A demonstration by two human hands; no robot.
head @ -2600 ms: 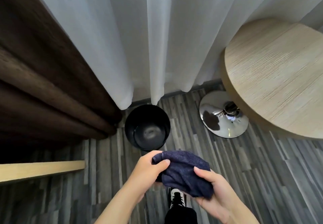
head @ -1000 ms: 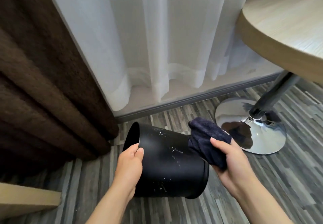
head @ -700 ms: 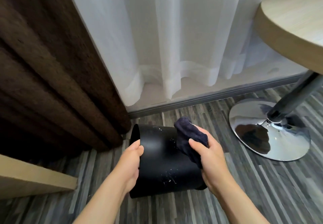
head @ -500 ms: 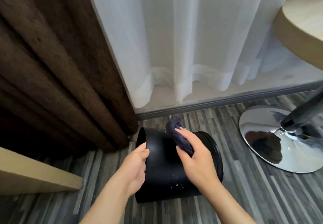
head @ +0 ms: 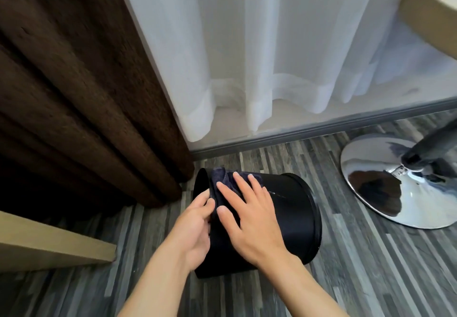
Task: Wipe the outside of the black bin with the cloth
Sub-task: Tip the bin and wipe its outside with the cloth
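Head view, so tell me what you've got down there.

— The black bin lies on its side on the floor, mouth toward the brown curtain, base toward the chrome table foot. It sits just short of the grey skirting strip along the floor's far edge, under the white sheer curtain.

— And your hands?

— My right hand is flat and spread, not clenched, pressing the dark cloth onto the upper wall of the bin near the rim. My left hand curls around the rim on the mouth side, gripping the bin to steady it; its fingertips touch the cloth's edge.

— How much is wiped?

— Hard to say for certain. A pale streak or speckle shows on the wall to the right of my right hand, toward the base, so I'd judge that patch isn't clean yet. The side resting on the floor and the far side are hidden from me.

— So what's left?

— Most of it, I'd guess: sweep the cloth along to the base, then roll the bin to reach the underside, and perhaps the bottom.

— Any trouble ahead?

— It's round, so it may roll if my left hand slackens.
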